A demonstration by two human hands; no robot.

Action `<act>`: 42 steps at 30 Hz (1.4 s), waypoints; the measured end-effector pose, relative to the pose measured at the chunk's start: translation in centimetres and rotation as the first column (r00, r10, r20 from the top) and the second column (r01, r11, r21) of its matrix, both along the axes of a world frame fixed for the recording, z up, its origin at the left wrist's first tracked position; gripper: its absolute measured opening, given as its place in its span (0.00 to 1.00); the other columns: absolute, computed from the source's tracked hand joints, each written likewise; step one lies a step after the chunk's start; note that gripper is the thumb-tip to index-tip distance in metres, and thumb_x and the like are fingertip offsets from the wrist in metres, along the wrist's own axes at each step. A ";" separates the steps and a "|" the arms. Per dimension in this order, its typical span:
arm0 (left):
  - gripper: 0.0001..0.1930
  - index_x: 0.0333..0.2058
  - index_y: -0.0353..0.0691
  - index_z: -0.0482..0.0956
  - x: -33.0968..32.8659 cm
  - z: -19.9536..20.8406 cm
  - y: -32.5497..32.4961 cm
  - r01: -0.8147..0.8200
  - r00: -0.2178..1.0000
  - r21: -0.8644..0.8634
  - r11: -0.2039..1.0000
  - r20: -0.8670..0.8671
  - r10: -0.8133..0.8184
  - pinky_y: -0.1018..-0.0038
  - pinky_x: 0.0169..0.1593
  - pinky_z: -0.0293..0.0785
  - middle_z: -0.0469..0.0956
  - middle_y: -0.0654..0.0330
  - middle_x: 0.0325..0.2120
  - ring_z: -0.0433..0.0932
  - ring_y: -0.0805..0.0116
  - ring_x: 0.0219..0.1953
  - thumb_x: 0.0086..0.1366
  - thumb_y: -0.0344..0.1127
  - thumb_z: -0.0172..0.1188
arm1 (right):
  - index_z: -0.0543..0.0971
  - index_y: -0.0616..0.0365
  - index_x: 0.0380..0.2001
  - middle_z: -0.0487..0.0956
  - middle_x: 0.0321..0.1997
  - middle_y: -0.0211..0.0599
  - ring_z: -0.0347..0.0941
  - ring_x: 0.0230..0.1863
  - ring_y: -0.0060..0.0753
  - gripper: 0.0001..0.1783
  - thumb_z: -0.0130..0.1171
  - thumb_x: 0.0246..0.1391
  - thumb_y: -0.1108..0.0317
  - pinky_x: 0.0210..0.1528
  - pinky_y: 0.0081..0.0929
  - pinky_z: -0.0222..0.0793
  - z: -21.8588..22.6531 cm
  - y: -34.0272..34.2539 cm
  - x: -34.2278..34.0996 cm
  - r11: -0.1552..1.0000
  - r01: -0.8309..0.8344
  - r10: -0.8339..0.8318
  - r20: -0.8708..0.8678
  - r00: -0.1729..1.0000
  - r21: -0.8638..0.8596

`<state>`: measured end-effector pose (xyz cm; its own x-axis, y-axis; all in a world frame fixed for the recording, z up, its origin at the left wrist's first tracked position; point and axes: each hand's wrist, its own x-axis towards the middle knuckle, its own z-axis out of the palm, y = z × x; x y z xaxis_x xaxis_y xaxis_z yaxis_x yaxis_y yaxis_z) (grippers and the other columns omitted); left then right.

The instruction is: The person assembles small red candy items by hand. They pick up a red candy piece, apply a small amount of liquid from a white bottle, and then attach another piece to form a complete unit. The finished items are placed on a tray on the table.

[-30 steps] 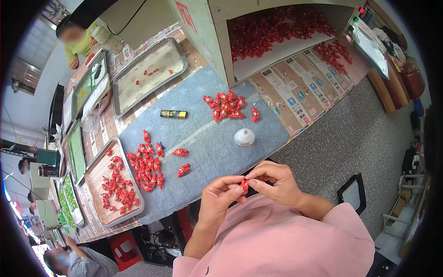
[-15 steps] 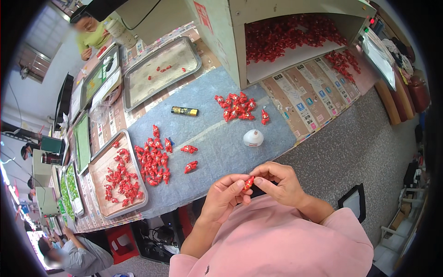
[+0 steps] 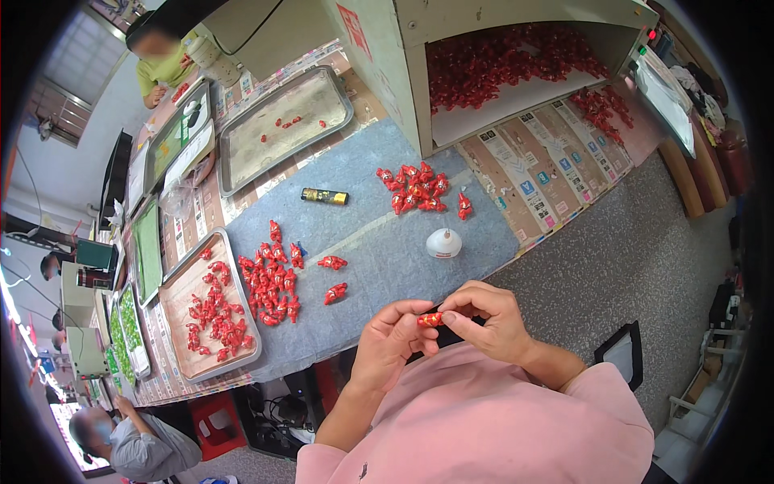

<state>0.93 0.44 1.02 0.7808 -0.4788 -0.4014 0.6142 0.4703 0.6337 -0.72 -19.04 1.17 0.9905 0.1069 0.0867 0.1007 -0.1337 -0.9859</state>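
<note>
In front of my chest, at the table's near edge, I hold a small red figurine point(image 3: 429, 320) with gold marks. Its left end is pinched between the thumb and fingers of my left hand point(image 3: 393, 339). The thumb and fingertips of my right hand point(image 3: 489, 324) close on its right end. Beyond my hands, a small white squat bottle point(image 3: 443, 243) stands on the blue cloth point(image 3: 371, 258). Two loose red figurines lie to the left, beside a larger cluster of red figurines point(image 3: 270, 278). A second cluster point(image 3: 411, 187) sits farther off, near a single figurine point(image 3: 464, 206).
A black and gold lighter point(image 3: 324, 196) lies on the cloth. At left, a metal tray point(image 3: 171, 300) holds several red pieces; a bigger tray point(image 3: 234, 173) lies behind it. A pale open-fronted box point(image 3: 415, 89) is heaped with red pieces. Two people sit across at left.
The figurine has turned from an upright slant to nearly level between my fingers. My hands have barely moved. The person at the far left has raised their head.
</note>
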 end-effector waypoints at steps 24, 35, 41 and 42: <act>0.11 0.42 0.31 0.76 -0.6 -1.1 -0.6 -0.064 0.969 0.166 0.984 0.246 0.021 0.74 0.37 0.82 0.80 0.52 0.34 0.81 0.69 0.34 0.60 0.22 0.62 | 0.80 0.63 0.31 0.79 0.30 0.37 0.77 0.27 0.22 0.04 0.63 0.49 0.78 0.27 0.19 0.72 -0.6 1.1 -1.2 0.992 0.111 -0.114 0.056 0.992 0.055; 0.11 0.41 0.32 0.78 -0.5 -1.0 -0.1 -0.056 0.958 0.191 0.980 0.286 -0.001 0.75 0.37 0.82 0.81 0.53 0.34 0.81 0.69 0.34 0.58 0.21 0.63 | 0.81 0.63 0.30 0.80 0.29 0.37 0.76 0.25 0.22 0.04 0.64 0.48 0.78 0.26 0.19 0.70 -0.5 1.3 -1.2 0.993 0.112 -0.115 0.095 0.989 0.036; 0.11 0.41 0.33 0.78 -0.6 -1.0 -0.2 -0.065 0.958 0.196 0.978 0.288 0.006 0.75 0.37 0.82 0.81 0.53 0.34 0.81 0.69 0.34 0.58 0.20 0.63 | 0.81 0.62 0.30 0.80 0.29 0.36 0.76 0.25 0.21 0.05 0.64 0.48 0.78 0.27 0.19 0.70 -0.7 1.3 -1.3 0.992 0.116 -0.120 0.078 0.990 0.058; 0.11 0.41 0.33 0.78 -0.6 -0.9 -0.2 -0.068 0.958 0.197 0.978 0.286 0.008 0.75 0.37 0.82 0.81 0.53 0.34 0.81 0.69 0.35 0.58 0.20 0.63 | 0.81 0.62 0.30 0.80 0.29 0.36 0.76 0.25 0.21 0.05 0.64 0.48 0.78 0.27 0.19 0.70 -0.7 1.3 -1.3 0.991 0.117 -0.121 0.079 0.989 0.060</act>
<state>0.30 0.22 0.08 0.8921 -0.3781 -0.2473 0.3804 0.3331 0.8628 -2.05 -17.75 0.44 0.9850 -0.0186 0.1713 0.1688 -0.0956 -0.9810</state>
